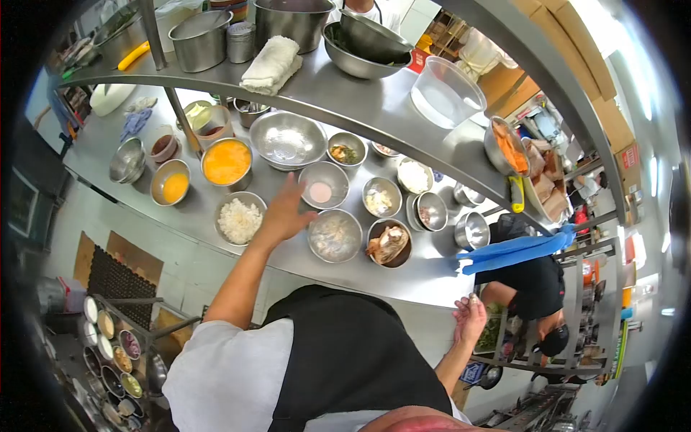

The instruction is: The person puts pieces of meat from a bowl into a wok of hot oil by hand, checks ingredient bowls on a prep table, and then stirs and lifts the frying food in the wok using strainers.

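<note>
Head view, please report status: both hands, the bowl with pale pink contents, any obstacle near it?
Left hand open beside bowl, contact unclear. Right hand curled, grip unclear. Bowl upright on steel table. Crowded: large steel bowl close behind.

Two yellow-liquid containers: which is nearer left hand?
The larger, fuller container; the smaller bowl, farther left, sits farther from the left hand.

My left arm [241,284] extends toward the far side; my left hand [285,211] is palm down, fingers parted, thumb directed right. My right forearm [453,367] angles right; my right hand [471,319] sits nearer, fingers curled.
</note>
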{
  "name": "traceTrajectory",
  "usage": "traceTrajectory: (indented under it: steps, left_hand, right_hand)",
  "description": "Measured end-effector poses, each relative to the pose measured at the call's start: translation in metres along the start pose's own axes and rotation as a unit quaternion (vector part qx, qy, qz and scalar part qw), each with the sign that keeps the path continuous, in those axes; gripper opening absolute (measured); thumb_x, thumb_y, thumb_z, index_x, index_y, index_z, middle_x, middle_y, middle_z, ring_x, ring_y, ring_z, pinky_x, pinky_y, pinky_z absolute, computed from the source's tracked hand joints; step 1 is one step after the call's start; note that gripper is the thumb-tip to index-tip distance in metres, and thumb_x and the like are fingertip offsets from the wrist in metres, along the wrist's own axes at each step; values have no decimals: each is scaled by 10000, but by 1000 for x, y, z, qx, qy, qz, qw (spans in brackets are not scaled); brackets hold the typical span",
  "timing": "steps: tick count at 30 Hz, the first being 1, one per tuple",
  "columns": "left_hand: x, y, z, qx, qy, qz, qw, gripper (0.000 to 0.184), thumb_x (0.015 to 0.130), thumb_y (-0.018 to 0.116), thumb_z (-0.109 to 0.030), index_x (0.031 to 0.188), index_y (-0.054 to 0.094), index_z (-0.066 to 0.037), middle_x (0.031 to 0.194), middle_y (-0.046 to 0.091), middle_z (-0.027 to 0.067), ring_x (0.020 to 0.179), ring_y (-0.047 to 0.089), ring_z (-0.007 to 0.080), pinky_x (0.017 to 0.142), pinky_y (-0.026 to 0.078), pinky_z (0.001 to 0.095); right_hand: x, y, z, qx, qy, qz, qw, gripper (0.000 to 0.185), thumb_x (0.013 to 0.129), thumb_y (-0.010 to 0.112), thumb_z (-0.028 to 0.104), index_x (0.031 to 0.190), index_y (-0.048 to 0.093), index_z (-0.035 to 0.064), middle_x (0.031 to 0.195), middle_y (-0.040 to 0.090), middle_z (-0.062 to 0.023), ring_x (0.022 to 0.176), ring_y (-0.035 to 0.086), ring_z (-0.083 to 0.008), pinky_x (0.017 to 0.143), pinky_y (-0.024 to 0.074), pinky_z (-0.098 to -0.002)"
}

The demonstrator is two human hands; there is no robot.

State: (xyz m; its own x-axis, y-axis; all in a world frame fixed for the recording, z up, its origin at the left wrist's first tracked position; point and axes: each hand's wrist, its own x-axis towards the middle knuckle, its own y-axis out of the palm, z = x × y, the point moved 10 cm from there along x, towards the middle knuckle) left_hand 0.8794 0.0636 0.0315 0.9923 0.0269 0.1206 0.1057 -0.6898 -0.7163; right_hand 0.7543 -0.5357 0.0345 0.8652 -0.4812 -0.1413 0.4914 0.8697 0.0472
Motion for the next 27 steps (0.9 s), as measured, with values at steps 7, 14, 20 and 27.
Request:
traceTrajectory:
  steps: [7,14,20,27]
  left_hand:
    - [-3,-3,54,12,-33,25,999,884,841,792,-363,1548,394,-13,1560,422,285,1461,412,391,1180,377,459]
    - [-12,80,-30,-382,-34,435,815,833,868,792,-300,1566,413,-48,967,732,131,734,689,183,655,547,334]
    - [2,111,-98,135,208,203,947,739,883,773,-313,1521,490,-69,1121,722,181,898,721,272,793,569,403]
    - [-45,137,-63,-132,71,323,934,716,823,800,-337,1440,562,-63,1268,681,221,1160,657,391,992,511,466]
  right_hand:
    - [-3,-16,-2,-6,12,-29,999,221,1027,636,215,1180,659,56,924,722,-67,792,740,-193,544,590,-269]
    - [-4,-5,9,-15,2,-19,1000,220,1014,660,225,1160,668,61,920,718,-51,816,720,-187,574,538,-262]
    - [-5,2,12,-1,-8,-11,1000,214,1022,643,221,1156,663,55,928,720,-56,808,722,-189,572,543,-263]
    - [-22,-45,-19,20,11,-70,997,201,1024,632,207,1158,659,60,930,713,-63,815,720,-194,561,556,-281]
